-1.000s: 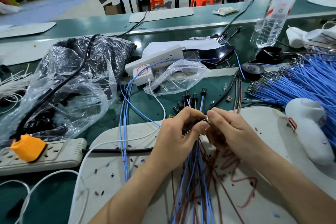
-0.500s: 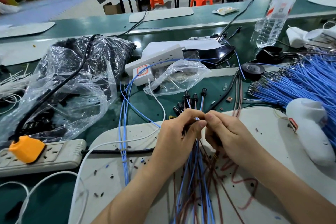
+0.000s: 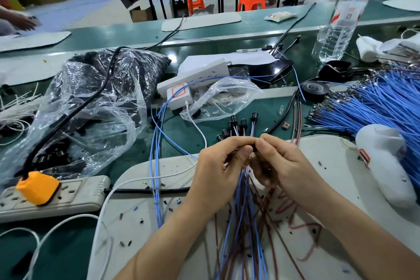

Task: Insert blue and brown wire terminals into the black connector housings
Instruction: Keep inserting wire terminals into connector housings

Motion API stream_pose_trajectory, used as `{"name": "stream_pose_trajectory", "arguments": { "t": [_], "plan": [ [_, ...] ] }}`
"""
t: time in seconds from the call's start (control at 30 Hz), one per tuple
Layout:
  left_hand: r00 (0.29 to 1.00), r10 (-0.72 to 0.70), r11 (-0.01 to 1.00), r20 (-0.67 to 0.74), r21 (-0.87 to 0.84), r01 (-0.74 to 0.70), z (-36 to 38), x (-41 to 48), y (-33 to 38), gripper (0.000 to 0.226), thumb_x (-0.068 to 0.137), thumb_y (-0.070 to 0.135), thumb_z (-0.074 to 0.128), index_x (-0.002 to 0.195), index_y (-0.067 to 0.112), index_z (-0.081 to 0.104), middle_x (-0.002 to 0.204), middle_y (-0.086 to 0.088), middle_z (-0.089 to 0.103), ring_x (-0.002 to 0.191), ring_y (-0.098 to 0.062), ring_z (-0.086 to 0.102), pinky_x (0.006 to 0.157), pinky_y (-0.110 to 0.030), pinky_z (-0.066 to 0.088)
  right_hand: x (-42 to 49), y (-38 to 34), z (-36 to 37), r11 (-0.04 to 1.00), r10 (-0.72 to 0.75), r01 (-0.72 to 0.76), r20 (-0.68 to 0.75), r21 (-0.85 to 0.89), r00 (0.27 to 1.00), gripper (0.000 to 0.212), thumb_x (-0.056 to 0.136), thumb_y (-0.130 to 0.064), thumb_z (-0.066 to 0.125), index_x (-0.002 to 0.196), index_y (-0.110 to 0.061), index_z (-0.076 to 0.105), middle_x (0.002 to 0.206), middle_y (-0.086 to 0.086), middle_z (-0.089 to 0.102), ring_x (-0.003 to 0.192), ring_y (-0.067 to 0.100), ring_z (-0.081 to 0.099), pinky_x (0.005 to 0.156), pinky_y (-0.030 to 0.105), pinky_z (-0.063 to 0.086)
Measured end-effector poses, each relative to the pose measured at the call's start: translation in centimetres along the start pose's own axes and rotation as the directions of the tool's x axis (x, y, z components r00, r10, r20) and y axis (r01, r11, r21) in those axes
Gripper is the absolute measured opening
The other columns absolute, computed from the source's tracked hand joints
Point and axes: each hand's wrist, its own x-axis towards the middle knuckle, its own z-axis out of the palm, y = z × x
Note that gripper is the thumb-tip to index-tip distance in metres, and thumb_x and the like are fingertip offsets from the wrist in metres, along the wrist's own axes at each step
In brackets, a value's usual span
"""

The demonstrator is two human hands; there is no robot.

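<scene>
My left hand (image 3: 221, 169) grips a bundle of blue and brown wires (image 3: 244, 218) that hangs down over the white mat (image 3: 145, 223). Several black connector housings (image 3: 238, 124) on the wire ends stick up past my fingers. My right hand (image 3: 280, 163) meets the left one thumb to thumb and pinches a small black housing (image 3: 254, 148) between thumb and forefinger. What lies inside that pinch is hidden. A large pile of loose blue wires (image 3: 375, 104) with metal terminals lies at the right.
A crumpled plastic bag of black parts (image 3: 91, 107) lies at the left, and a power strip with an orange plug (image 3: 37, 187) in front of it. A small clear bag (image 3: 218, 100), black tape roll (image 3: 314, 90), water bottle (image 3: 341, 20) and white hot-glue gun (image 3: 384, 161) stand around.
Both hands have shifted slightly up and away from me while staying together. The metal wire tip seen between my fingertips one second ago is now out of sight.
</scene>
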Motion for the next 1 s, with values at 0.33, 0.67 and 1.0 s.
{"name": "stream_pose_trajectory", "arguments": {
  "t": [0.33,0.67,1.0],
  "plan": [
    [0.991,-0.104,0.952,-0.082,0.280,0.123,-4.4,1.5,3.5,0.028,0.088,0.005,0.064,0.112,0.019,0.069,0.070,0.015,0.065,0.047,-0.002,0.051,0.050,-0.013,0.038,0.9,-2.4,-3.8,0.858,0.100,0.126,-0.402,0.499,0.910,0.021,0.099,-0.015,0.043,0.081,-0.012,0.054,0.069,0.006,0.070,0.056,0.018,0.066,0.051,0.025,0.054],
    [0.830,-0.340,0.926,0.442,0.311,0.214,-8.4,-1.3,7.8,0.010,0.088,0.028,0.064,0.087,0.023,0.073,0.076,0.003,0.073,0.068,-0.009,0.067,0.068,-0.027,0.056,5.3,-1.8,-3.1,0.780,0.366,-0.025,-0.423,0.626,0.829,0.015,0.092,-0.012,0.061,0.084,0.000,0.060,0.068,0.015,0.072,0.047,0.015,0.065,0.041,0.016,0.049],
    [0.743,-0.632,0.393,-0.221,0.735,0.553,-10.6,0.6,-2.5,0.021,0.086,0.016,0.063,0.106,0.011,0.057,0.105,-0.012,0.064,0.093,-0.024,0.056,0.069,-0.026,0.037,4.9,0.2,1.0,0.971,0.159,-0.069,-0.399,0.230,0.903,0.011,0.094,-0.005,0.057,0.094,-0.014,0.063,0.089,0.009,0.067,0.058,0.019,0.069,0.054,0.021,0.055]
  ]
}}
